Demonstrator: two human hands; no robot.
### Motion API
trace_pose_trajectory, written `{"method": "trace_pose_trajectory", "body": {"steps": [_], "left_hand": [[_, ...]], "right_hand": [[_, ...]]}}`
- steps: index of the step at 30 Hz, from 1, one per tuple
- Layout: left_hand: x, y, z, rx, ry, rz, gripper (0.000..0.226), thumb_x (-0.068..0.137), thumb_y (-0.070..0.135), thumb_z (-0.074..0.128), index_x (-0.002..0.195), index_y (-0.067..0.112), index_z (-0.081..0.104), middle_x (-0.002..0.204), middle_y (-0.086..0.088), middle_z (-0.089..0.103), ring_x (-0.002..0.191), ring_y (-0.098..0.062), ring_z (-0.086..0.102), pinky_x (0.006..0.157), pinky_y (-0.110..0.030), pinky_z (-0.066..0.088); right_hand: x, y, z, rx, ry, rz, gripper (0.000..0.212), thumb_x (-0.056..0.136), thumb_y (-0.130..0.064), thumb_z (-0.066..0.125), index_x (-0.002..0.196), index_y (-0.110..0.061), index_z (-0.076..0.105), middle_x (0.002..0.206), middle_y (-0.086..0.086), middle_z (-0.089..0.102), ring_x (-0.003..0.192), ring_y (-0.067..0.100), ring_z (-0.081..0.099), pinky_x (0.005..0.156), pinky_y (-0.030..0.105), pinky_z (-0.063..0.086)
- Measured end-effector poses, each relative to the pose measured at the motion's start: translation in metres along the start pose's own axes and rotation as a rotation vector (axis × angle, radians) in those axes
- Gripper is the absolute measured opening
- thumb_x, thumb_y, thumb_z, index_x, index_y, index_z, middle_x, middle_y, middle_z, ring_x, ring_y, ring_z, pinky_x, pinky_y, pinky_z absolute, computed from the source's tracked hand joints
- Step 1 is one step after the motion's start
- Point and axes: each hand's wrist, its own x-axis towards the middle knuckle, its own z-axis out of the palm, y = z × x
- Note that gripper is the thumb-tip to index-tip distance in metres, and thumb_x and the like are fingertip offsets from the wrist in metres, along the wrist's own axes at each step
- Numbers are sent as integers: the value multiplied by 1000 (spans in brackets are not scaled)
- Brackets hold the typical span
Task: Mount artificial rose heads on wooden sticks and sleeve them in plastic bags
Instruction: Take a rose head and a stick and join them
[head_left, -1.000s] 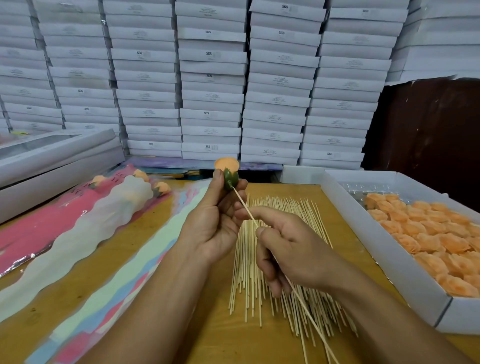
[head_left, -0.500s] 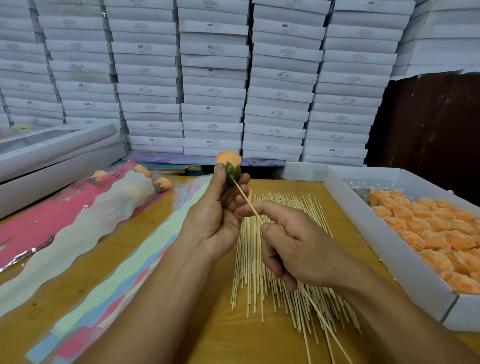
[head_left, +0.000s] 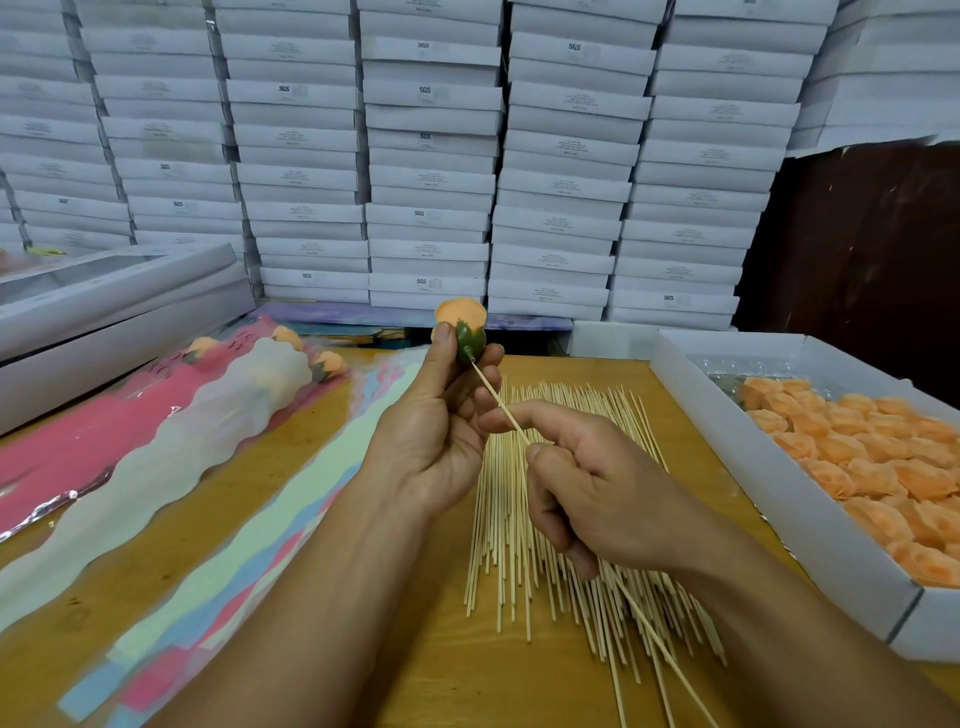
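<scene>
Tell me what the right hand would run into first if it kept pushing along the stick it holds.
Most likely the left hand: the right hand points up-left along the stick, toward the fingers holding the rose head. Depth is unclear.

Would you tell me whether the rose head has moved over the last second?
Cannot tell: the rose head sits slightly higher against the stacked boxes, but the camera shifted too.

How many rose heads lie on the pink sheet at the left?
3: the left rose, the middle rose and the right rose, all at the sheet's far end. More may be hidden under the white bags.
</scene>
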Motion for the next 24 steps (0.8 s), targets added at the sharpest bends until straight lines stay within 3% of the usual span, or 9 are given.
{"method": "trace_pose_trajectory", "body": {"steps": [24], "left_hand": [[-1,0,-1,29,-1,20,38,89,32,65,110,1,65,86,-12,73,61,-9,65,47,-15,51]], "right_hand": [[-1,-1,0,-16,10,4,42,104,-15,32,134,-38,49,54,7,61,36,16,53,39,25,44]]}}
